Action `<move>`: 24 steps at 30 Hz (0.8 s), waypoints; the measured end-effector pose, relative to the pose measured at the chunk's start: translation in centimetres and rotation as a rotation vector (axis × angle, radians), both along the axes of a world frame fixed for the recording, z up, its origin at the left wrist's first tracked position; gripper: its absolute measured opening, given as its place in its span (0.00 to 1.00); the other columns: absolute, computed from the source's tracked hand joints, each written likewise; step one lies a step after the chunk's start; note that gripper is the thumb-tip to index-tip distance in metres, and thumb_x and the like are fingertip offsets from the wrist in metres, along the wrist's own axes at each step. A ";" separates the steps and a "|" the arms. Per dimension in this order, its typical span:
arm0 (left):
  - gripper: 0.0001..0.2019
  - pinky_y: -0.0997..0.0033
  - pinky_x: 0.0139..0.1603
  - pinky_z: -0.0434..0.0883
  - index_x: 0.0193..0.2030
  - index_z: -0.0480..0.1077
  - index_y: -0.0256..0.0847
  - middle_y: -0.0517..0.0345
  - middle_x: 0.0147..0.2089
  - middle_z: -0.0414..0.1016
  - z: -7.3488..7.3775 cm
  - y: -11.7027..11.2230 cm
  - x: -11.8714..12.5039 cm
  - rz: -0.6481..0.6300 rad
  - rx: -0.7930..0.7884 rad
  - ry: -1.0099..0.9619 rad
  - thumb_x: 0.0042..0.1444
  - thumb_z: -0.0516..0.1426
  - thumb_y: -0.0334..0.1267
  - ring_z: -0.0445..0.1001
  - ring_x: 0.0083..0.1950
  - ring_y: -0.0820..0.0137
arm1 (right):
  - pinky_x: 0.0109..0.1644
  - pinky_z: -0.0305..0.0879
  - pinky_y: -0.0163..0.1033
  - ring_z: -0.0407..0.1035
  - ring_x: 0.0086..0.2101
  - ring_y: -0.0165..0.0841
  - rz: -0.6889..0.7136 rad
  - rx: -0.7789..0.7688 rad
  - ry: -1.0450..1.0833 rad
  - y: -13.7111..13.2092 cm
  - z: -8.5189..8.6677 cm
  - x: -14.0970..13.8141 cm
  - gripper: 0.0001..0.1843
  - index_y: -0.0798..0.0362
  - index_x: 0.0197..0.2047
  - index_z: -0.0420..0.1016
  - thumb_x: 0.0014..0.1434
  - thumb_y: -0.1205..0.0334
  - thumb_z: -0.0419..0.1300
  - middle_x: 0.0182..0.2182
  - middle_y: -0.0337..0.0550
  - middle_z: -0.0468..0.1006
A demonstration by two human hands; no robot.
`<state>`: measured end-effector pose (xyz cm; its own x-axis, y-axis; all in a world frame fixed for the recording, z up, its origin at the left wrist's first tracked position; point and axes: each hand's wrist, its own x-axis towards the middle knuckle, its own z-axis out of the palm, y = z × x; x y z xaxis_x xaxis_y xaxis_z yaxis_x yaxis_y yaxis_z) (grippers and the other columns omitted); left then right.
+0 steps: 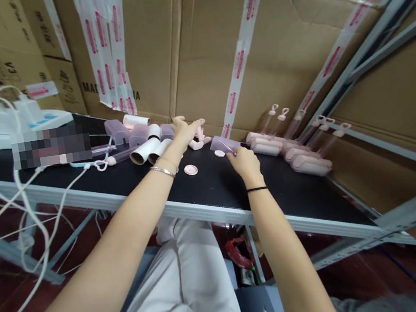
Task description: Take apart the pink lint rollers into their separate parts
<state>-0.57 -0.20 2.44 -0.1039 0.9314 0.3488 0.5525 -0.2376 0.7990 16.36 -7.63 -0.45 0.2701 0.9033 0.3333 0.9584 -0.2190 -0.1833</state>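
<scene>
My left hand [184, 132] reaches over the black tabletop to the loose parts by the cardboard, thumb and fingers spread apart. Close to its fingertips lie pale pink plastic pieces [198, 140]. My right hand [247, 164] is closed, with a thin shiny piece [229, 146] showing at its fingertips; its kind is too small to tell. Just beyond that hand lies a translucent purple plastic part [222, 143]. One small pink disc [219, 154] is beside the right fingers, and a larger round pink cap [191, 170] lies flat between my hands.
Several pink cylinders with clear stems and loop ends [289, 151] line the right side. White tubes [145, 151] and purple translucent holders [116, 130] are at the left. A power strip [52, 119] with white cables stands far left. Tall cardboard [199, 47] backs the shelf.
</scene>
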 end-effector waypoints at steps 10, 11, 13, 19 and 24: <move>0.34 0.42 0.51 0.62 0.46 0.66 0.38 0.46 0.46 0.68 0.2 -4.8 -19.2 0.288 -0.269 0.791 0.31 0.66 0.51 0.61 0.57 0.42 | 0.43 0.63 0.41 0.70 0.43 0.42 -0.016 0.118 0.134 0.5 0.2 1.6 0.18 0.55 0.42 0.72 0.59 0.53 0.48 0.40 0.54 0.76; 0.33 0.43 0.50 0.64 0.43 0.67 0.39 0.49 0.43 0.70 -0.7 -4.3 -20.6 0.229 -0.351 0.801 0.29 0.66 0.52 0.65 0.54 0.46 | 0.43 0.62 0.41 0.70 0.42 0.42 -0.004 0.123 0.146 0.6 0.3 1.6 0.18 0.55 0.41 0.73 0.59 0.53 0.48 0.40 0.54 0.76; 0.28 0.48 0.52 0.64 0.39 0.70 0.39 0.54 0.36 0.72 -2.0 -3.0 -22.4 0.169 -0.303 0.817 0.30 0.65 0.53 0.69 0.49 0.54 | 0.42 0.62 0.40 0.70 0.42 0.42 0.015 0.125 0.162 0.5 0.3 1.7 0.18 0.55 0.41 0.73 0.59 0.53 0.49 0.39 0.54 0.76; 0.18 0.53 0.53 0.64 0.38 0.74 0.39 0.52 0.37 0.72 -1.5 -2.0 -21.5 0.164 -0.200 0.751 0.38 0.62 0.44 0.70 0.47 0.55 | 0.41 0.61 0.38 0.70 0.41 0.42 0.011 0.142 0.166 0.6 0.2 2.1 0.18 0.56 0.41 0.74 0.58 0.53 0.49 0.40 0.54 0.76; 0.13 0.61 0.58 0.60 0.43 0.73 0.40 0.53 0.47 0.69 0.6 -2.1 -15.6 0.154 0.203 0.664 0.53 0.52 0.32 0.67 0.51 0.62 | 0.41 0.61 0.39 0.70 0.41 0.42 -0.003 0.141 0.174 1.0 0.0 2.3 0.18 0.55 0.41 0.74 0.58 0.54 0.49 0.40 0.55 0.77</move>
<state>-16.13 -2.35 3.03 0.0658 0.8332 0.5491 0.9464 -0.2265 0.2302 18.62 -6.65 -0.45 0.3372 0.8503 0.4041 0.9089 -0.1821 -0.3752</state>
